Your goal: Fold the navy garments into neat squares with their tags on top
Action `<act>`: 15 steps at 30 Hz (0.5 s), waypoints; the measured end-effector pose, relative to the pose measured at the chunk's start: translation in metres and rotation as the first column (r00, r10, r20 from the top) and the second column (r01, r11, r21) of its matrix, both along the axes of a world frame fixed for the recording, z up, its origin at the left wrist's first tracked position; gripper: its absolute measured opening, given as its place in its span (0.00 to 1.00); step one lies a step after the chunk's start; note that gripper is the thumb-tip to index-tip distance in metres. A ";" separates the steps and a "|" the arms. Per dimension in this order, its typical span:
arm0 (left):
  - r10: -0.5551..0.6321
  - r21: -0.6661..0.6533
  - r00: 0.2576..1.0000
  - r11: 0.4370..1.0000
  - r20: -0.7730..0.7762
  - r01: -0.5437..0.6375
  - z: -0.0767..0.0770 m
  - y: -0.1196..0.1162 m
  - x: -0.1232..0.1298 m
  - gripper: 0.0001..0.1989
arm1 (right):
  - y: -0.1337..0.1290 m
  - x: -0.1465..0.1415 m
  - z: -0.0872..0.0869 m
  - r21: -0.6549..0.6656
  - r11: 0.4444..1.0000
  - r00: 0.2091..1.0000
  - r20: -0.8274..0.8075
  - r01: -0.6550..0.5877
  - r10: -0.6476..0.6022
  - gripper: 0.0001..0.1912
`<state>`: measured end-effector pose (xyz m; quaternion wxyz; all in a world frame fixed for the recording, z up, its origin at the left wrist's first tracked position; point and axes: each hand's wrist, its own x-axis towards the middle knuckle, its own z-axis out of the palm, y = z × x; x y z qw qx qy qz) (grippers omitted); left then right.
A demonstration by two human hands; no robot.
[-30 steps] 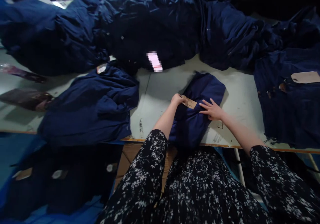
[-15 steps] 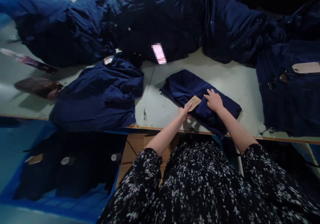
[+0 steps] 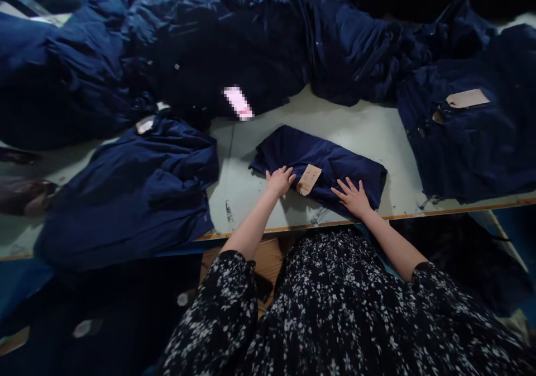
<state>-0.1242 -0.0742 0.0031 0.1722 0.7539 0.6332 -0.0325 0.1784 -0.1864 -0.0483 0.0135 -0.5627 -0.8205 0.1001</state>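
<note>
A folded navy garment [image 3: 293,147] lies at a slant on the pale table, close to its front edge. On top of it rests a tan paper tag [image 3: 309,180]. My left hand [image 3: 280,181] lies on the garment's near edge, left of the tag, fingers apart. To the right of the tag, my right hand [image 3: 354,198] is spread flat on the fabric. Neither hand holds anything.
Another navy garment [image 3: 138,197] lies at the left, and one with a large tag [image 3: 468,98] at the right. Navy clothes [image 3: 234,35] are heaped along the back. The table edge [image 3: 268,231] runs before my body.
My left hand has let go of the tag and moved left onto the garment. My right hand has slid toward the near right part, fingers spread. The view has shifted.
</note>
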 end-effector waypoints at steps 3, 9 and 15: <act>-0.035 0.014 0.998 0.999 -0.060 0.035 -0.002 -0.024 0.001 0.23 | 0.010 0.023 0.007 0.001 0.997 0.997 0.030 0.071 -0.071 0.34; -0.085 -0.058 0.995 0.995 0.045 0.087 0.007 -0.027 -0.019 0.19 | 0.013 0.048 0.031 -0.127 0.964 0.969 -0.057 0.231 -0.240 0.29; 0.428 0.219 0.898 0.871 0.106 -0.441 0.012 0.043 -0.057 0.21 | 0.056 0.092 0.046 0.031 0.666 0.656 -0.209 0.745 -0.725 0.27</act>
